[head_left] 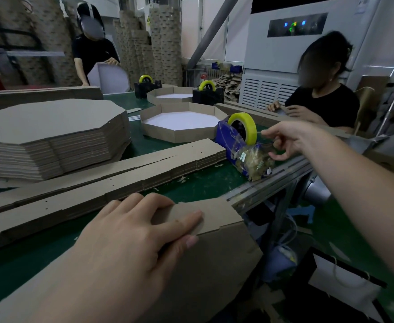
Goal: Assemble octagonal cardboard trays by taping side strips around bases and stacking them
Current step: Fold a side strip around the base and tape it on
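My left hand (130,231) lies near the front edge of the table, its fingers spread over the folded side strip of a cardboard tray (217,252) and pressing it down. My right hand (284,139) reaches out to the blue tape dispenser (226,136) with its yellow tape roll (242,123); thumb and forefinger pinch the free end of clear tape just right of the roll. A finished octagonal tray (179,127) with a white inside sits behind the dispenser.
A tall stack of octagonal bases (51,136) fills the left of the green table. Long side strips (121,173) lie in piles across the middle. Two black dispensers (144,87) and another tray stand further back. One person works at the right, another at the back left.
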